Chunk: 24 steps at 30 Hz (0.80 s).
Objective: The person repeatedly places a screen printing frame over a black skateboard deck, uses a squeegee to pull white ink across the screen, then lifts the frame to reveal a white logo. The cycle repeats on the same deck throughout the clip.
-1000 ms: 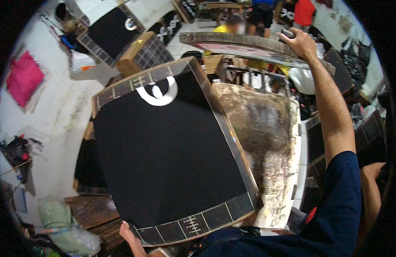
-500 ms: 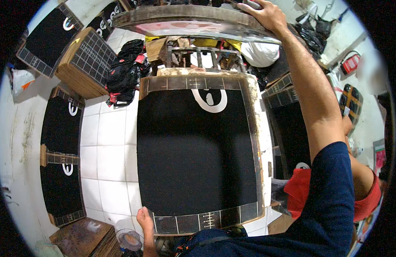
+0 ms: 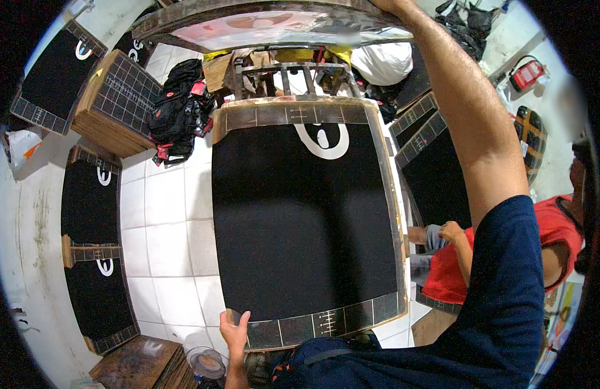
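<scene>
A board (image 3: 300, 227) covered in black fabric, with a white logo (image 3: 322, 149) near its far end and gridded bands at both ends, lies on a pale worn platform in front of me. My left hand (image 3: 234, 327) grips its near left corner, thumb up. Above the board's far side a large screen frame (image 3: 274, 16) with a pink patterned underside is raised. My right hand (image 3: 394, 6), partly cut by the top edge, holds this frame at its right part; most of its fingers are out of sight.
Black boards (image 3: 92, 214) line the left wall, near stacked boards (image 3: 118, 104) and black bags (image 3: 176, 110). More boards (image 3: 429, 194) stand right. A person in red (image 3: 552, 233) sits close on the right. A wood stack (image 3: 131, 363) lies lower left; white tiles cover the floor.
The board has swung from a tilted position onto the platform, square to me. My left hand stays at its corner. My view has shifted, bringing the person in red more into sight.
</scene>
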Tool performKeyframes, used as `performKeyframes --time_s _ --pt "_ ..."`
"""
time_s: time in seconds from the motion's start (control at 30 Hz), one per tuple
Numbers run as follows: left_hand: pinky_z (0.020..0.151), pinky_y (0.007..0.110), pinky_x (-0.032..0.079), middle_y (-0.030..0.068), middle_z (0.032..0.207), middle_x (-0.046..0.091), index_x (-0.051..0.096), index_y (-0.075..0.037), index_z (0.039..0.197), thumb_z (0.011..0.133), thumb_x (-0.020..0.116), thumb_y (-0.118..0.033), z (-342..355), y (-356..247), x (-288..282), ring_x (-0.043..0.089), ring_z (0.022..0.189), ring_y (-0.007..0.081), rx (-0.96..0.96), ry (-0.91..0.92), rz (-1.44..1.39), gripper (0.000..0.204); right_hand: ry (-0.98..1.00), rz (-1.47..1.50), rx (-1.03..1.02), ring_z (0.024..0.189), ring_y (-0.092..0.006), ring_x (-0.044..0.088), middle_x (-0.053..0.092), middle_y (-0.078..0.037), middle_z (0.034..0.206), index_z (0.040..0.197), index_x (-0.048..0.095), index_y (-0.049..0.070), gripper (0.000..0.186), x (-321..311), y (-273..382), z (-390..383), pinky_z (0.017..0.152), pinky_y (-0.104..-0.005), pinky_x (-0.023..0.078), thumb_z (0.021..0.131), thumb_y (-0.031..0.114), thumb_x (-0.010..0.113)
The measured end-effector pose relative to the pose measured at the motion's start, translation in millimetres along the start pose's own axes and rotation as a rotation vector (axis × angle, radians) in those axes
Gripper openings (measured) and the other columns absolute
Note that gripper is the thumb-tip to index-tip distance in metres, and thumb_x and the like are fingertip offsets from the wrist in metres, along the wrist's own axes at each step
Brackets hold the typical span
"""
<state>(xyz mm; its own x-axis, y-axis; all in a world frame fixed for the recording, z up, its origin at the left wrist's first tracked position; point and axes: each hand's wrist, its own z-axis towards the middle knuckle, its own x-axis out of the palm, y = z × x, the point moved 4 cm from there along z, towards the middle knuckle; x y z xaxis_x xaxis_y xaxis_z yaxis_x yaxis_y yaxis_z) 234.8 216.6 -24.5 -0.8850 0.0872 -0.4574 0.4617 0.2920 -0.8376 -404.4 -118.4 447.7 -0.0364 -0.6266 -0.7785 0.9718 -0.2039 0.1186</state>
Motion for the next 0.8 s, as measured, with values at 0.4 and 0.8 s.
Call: performKeyframes --time_s 0.4,0.8 --pt "0.084 0.039 0.05 0.0115 0.098 0.062 0.053 -0.004 0.115 0.072 0.096 -0.025 3.7 -0.6 -1.1 0.06 0.091 0.025 -0.021 -0.129 0.083 0.064 0.048 0.051 0.024 0.115 -0.0326 0.07 0.074 -0.019 0.122 0.12 0.074 0.001 0.085 -8.9 4.1 18.0 0.099 -0.0401 0.053 0.077 0.074 0.072" --pt "0.095 0.039 0.043 0.0089 0.106 0.055 0.052 -0.006 0.114 0.069 0.098 -0.024 2.9 -0.2 -6.1 0.052 0.102 0.0231 -0.136 -0.12 0.119 0.067 0.028 0.024 -0.055 0.106 -0.0323 0.072 0.076 -0.022 0.114 0.116 0.075 -0.002 0.086 -2.1 -10.4 46.8 0.094 -0.0396 0.054 0.078 0.075 0.072"
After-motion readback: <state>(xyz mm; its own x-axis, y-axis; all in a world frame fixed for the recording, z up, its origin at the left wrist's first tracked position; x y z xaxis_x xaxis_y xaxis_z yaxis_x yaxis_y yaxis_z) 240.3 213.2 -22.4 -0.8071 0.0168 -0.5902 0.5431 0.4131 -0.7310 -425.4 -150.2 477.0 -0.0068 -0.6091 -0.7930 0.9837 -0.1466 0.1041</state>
